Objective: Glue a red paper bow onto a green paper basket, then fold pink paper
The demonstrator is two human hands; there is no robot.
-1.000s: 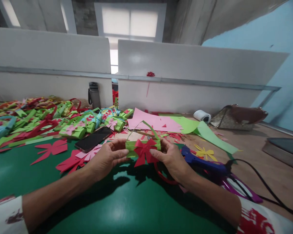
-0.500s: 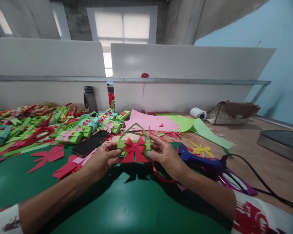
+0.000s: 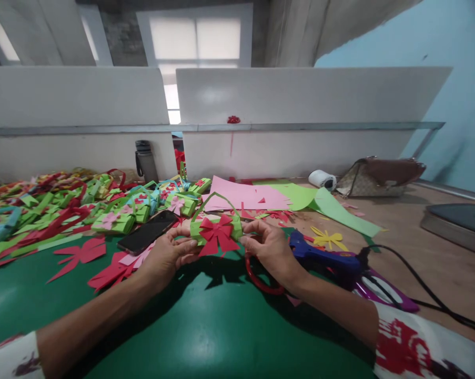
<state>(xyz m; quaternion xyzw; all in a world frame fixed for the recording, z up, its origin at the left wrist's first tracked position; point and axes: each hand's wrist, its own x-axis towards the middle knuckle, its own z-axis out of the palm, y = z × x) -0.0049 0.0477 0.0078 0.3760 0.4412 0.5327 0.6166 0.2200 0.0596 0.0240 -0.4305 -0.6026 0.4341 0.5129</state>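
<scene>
Both my hands hold a small green paper basket (image 3: 234,226) with an arched green handle and a red paper bow (image 3: 217,235) on its front. My left hand (image 3: 169,256) pinches its left end, thumb on top. My right hand (image 3: 269,248) grips its right end with curled fingers. The basket hangs tilted just above the green mat (image 3: 205,326). A red ring-shaped strip (image 3: 261,281) lies under my right wrist.
A black phone (image 3: 147,231) lies left of my hands among red bow cut-outs (image 3: 79,253). A heap of finished paper baskets (image 3: 56,202) fills the left. A blue glue gun (image 3: 324,257) with a black cable, pink and green sheets (image 3: 261,197), a tape roll (image 3: 322,179) and a bag (image 3: 379,176) lie to the right.
The basket has been turned and tilted between my hands, drifting slightly left; the bow now sits askew. My right fingers have curled in closer round the basket's end.
</scene>
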